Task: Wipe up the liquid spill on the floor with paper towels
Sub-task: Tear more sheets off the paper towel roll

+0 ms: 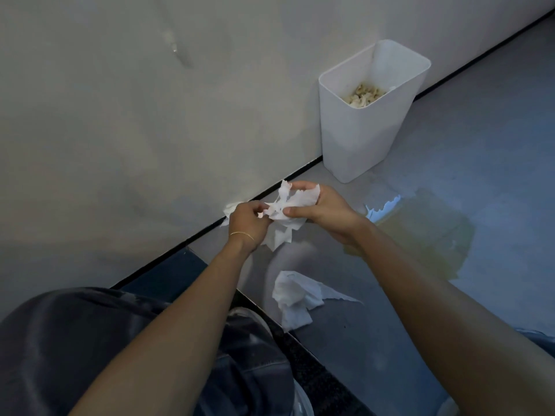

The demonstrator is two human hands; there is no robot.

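Observation:
Both my hands hold one crumpled white paper towel (285, 210) above the floor near the wall's base. My left hand (247, 222) pinches its left edge, and my right hand (326, 210) grips its right side. A yellowish liquid spill (420, 235) spreads over the grey floor to the right of my hands. Another crumpled paper towel (295, 298) lies on the floor below my hands, beside the spill. A further bit of white paper (229, 209) shows behind my left hand at the wall.
A white plastic bin (360, 136) stands against the wall beyond the spill, with crumpled yellowish paper inside. The pale wall (135, 130) runs diagonally along the left. My knee in dark trousers (90, 340) is at the lower left.

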